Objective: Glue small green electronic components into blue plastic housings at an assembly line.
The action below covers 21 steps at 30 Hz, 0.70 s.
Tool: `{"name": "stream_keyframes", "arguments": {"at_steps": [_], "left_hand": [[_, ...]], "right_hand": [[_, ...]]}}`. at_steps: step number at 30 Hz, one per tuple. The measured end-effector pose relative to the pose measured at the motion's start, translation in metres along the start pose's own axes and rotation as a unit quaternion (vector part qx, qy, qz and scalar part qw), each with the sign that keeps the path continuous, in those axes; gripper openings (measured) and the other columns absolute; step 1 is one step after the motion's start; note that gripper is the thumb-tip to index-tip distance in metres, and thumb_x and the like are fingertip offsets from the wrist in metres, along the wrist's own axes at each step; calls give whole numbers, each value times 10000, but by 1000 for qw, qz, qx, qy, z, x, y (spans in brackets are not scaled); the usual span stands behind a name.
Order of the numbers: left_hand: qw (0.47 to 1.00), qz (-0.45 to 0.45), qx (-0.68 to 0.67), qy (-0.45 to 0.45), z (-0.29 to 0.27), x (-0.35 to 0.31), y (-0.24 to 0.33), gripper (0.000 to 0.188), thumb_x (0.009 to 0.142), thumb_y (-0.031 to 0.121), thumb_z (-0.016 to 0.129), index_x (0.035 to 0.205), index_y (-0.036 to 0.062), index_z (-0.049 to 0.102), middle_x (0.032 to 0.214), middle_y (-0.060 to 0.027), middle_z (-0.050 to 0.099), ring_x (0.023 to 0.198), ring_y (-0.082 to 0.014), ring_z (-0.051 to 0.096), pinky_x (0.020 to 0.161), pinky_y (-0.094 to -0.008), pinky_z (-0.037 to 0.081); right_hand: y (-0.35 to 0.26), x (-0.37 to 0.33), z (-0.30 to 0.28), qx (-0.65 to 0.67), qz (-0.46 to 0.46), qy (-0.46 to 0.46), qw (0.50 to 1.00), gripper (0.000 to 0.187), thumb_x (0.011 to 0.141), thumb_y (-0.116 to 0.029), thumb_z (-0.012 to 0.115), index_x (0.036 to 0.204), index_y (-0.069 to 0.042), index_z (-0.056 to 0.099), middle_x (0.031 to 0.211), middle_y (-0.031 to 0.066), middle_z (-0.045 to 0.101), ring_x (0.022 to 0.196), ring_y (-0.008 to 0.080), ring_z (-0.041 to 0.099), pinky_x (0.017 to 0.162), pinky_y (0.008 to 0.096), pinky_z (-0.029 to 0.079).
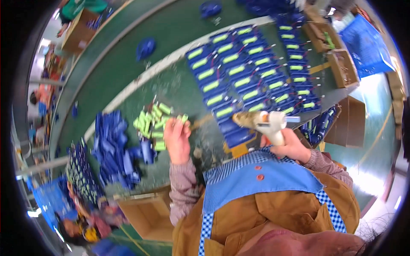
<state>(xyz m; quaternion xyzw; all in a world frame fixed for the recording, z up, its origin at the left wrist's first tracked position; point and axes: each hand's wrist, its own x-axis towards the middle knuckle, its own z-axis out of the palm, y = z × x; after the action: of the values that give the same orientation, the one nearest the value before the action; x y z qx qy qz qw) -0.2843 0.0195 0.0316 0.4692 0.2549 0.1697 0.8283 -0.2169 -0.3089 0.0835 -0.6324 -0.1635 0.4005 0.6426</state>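
Observation:
My right hand (291,147) grips a white glue gun (275,128) by its handle. The gun's brownish, crusted nozzle points left over the lowest blue pieces, and a clear glue stick (292,119) sticks out of its back. Between the fingertips of my left hand (177,138) is a small light-green cylinder (184,117), close to a loose heap of light-green cylinders (149,121). In front of me, blue pieces (237,133) lie in overlapping rows, most bearing one light-green cylinder (224,112) with thin wires and white connectors.
A pile of flat blue pieces (113,147) lies left of the heap. Open cardboard boxes stand at the right (343,70) and below my left arm (149,215). Beyond a pale strip, a green belt (171,32) carries blue bundles (146,48). Other people sit at the far left.

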Motion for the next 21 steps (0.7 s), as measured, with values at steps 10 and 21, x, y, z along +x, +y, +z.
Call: {"name": "stream_keyframes", "arguments": {"at_steps": [10,21], "left_hand": [[998,-25,14,-48,-9,-28,-13,149,906,25,560,1051,-1,535,894,-144,667,731,-181,671,636,-260,555],[952,136,270,-52,29,-39,-54,148,769,-45,686,874,1,594,888,-6,496,693,-73,486,619,-191,415]], "right_hand": [[3,2,11,-38,59,-42,997,367,712,-3,605,1073,-2,536,905,35,594,778,96,563,656,242,475],[-3,-9,8,-100,132,-10,986,288,725,-53,627,994,-13,533,841,10,591,677,77,551,584,234,465]]}}
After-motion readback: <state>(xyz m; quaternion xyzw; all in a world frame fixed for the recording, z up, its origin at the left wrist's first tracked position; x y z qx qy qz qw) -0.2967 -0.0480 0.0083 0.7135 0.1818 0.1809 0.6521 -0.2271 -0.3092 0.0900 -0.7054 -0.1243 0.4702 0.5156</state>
